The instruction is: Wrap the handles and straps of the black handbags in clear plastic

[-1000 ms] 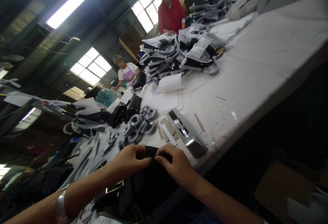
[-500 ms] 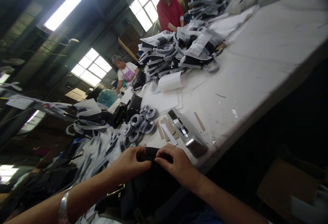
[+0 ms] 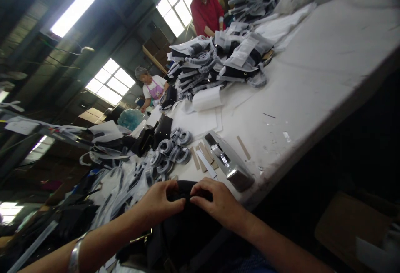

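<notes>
A black bag [image 3: 184,231] with gold-coloured metal fittings lies in front of my body, its lower part lost in shadow. My left hand [image 3: 164,198] grips its upper edge, thumb toward me and fingers over the far side. Close beside it, my right hand [image 3: 211,196] pinches the same edge between thumb and curled fingers. Just past my right hand a grey tape dispenser [image 3: 229,162] rests on the table, with brown and white card strips [image 3: 204,160] to its left.
The pale table [image 3: 312,77] slopes across the view. Wrapped rolled straps [image 3: 168,152] lie left of the dispenser. Farther back rises a pile of wrapped black bags [image 3: 218,60]. Two people work beyond it, one in a red top [image 3: 206,12], one in a purple apron [image 3: 155,89].
Both hands keep their grip on the bag's edge, with only a slight shift of the fingers. The view has moved a little.
</notes>
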A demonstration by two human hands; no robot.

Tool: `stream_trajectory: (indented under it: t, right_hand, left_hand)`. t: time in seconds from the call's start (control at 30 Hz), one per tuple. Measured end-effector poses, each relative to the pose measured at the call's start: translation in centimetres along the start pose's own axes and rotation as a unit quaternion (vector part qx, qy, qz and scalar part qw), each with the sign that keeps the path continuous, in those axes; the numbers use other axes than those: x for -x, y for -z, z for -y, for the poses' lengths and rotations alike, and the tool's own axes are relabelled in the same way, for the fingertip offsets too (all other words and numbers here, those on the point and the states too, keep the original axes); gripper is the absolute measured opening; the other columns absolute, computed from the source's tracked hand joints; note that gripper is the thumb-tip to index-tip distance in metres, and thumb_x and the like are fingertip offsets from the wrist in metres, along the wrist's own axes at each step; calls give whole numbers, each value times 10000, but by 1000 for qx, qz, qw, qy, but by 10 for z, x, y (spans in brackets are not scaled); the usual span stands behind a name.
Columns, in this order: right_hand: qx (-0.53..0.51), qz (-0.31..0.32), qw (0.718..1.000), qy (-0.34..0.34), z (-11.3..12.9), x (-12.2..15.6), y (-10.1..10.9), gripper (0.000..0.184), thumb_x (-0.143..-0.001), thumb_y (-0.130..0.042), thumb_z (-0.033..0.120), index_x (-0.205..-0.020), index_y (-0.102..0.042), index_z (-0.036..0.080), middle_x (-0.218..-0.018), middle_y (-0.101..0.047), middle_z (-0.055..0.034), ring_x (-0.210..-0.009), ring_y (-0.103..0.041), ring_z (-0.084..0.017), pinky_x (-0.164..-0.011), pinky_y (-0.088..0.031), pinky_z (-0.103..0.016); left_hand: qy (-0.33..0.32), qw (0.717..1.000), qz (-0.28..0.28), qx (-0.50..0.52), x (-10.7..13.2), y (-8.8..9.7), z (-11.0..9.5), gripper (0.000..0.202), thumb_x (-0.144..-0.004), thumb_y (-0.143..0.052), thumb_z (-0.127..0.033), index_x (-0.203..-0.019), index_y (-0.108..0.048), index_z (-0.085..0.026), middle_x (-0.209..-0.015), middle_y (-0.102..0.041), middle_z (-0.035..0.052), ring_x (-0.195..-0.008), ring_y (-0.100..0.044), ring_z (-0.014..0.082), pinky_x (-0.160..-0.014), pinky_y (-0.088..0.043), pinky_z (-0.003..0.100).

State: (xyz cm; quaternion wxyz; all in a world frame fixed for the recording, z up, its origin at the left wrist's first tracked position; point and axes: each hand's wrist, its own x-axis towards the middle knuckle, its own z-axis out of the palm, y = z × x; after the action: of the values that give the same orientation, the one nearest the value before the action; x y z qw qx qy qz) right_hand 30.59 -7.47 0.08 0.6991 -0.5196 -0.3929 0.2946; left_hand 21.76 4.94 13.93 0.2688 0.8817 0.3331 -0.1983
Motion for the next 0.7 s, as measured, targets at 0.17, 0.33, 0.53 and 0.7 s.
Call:
stream_trajectory:
  t: [0.17,0.33,0.53,0.7]
  right_hand:
    - [-1,-4,1000,-9,3,1,-2,97,-758,-710,120,-798,-673,201,-792,-632,23,-754,-600,-135,-685,-449,-231]
    - [-39,-7,998,-51,2,2,-5,66,-755,-689,143,-792,-678,196,-752,-642,26,-722,-597,-133,-662,-443,-226]
    - [-76,2,994,-78,-3,2,-5,43,-774,-674,168,-805,-693,191,-742,-655,21,-721,-600,-134,-653,-448,-224]
    - [-33,-28,998,-42,0,5,-7,73,-769,-670,119,-777,-651,189,-770,-627,21,-720,-594,-131,-655,-448,-230]
  left_hand:
    - [-14,999,-28,-26,1,-4,-2,228,-706,-598,-194,-907,-698,-155,-871,-755,12,-854,-685,231,-746,-496,268]
    - [-24,998,-39,-47,3,-5,-1,206,-734,-606,-244,-906,-695,-172,-889,-756,5,-853,-683,228,-747,-489,263]
    - [-16,997,-51,-63,5,-8,0,189,-733,-613,-274,-874,-686,-170,-824,-734,-2,-790,-666,219,-691,-474,263]
    - [-19,997,-60,-49,5,-11,0,168,-727,-615,-267,-847,-682,-170,-802,-732,-5,-776,-664,216,-695,-482,261]
